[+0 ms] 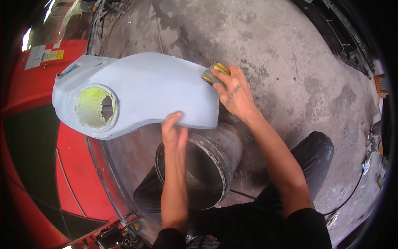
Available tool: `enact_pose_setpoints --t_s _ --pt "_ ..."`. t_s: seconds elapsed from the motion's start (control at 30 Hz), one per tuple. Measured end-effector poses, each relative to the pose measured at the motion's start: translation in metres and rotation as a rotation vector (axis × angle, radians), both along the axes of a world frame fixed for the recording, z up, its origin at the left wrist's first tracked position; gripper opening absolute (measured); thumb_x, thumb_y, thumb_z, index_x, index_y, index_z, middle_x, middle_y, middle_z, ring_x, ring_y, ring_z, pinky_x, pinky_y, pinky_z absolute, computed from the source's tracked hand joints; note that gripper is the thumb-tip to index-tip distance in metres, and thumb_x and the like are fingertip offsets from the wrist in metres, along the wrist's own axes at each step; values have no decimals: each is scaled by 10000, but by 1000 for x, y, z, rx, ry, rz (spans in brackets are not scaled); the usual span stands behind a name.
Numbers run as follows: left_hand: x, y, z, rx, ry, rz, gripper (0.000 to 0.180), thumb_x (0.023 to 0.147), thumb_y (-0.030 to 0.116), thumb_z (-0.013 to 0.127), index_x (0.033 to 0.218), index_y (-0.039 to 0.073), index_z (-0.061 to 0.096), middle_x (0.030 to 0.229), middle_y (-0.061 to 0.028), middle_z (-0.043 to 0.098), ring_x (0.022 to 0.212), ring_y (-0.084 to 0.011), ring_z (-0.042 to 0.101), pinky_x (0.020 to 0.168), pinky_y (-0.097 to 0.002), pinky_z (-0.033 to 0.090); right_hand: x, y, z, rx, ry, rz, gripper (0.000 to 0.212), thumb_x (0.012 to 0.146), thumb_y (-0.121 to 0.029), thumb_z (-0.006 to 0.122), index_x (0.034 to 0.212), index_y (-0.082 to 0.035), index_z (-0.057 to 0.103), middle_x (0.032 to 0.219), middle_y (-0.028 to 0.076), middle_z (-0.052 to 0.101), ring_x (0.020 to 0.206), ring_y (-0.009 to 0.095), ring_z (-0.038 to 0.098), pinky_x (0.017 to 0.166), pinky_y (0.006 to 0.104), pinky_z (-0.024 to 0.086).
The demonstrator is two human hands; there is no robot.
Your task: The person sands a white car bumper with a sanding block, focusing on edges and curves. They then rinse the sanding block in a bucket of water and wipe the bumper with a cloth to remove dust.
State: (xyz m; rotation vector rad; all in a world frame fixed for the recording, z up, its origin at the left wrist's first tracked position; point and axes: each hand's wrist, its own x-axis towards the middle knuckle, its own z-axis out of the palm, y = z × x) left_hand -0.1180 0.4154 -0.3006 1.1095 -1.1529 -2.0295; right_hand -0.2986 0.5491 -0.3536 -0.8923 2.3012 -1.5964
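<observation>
A pale grey, curved vehicle body panel [141,85] is held up in front of me, lengthwise from left to right. Near its left end is a round opening [96,107] with a ragged yellow-green lining. My left hand [174,130] grips the panel's lower edge, its thumb on the face and its other fingers hidden behind. At the panel's upper right corner, my right hand [235,91] presses a grey and yellow sanding pad [214,74] against the edge, with its fingers wrapped over the pad.
Below the panel's right end, a dark bucket [226,166] lies tipped between my knees. A red car [78,166] stands close on the left. Stained concrete floor [282,62] spreads beyond the panel. Black car parts [340,37] lie at the upper right, and a dark cable [352,193] curves along the right side.
</observation>
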Motion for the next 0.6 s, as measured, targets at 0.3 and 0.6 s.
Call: enact_pose_setpoints --t_s 0.3,0.6 --pt "1 -3 -4 -4 -20 21 432 767 41 745 1173 -53 631 1202 -153 645 1165 -317 616 1059 -501 488 -7 -3 -18 -26 -66 -104 381 906 -107 723 1284 -58 720 1229 242 607 1162 412 575 1008 480 495" --pt "-1 3 2 -10 -15 30 414 770 25 730 1165 -53 635 1198 -160 641 1175 -323 613 1072 -514 482 3 -3 -13 30 -77 -6 400 915 -134 721 1307 -58 702 1220 234 610 1180 397 571 1030 470 481"
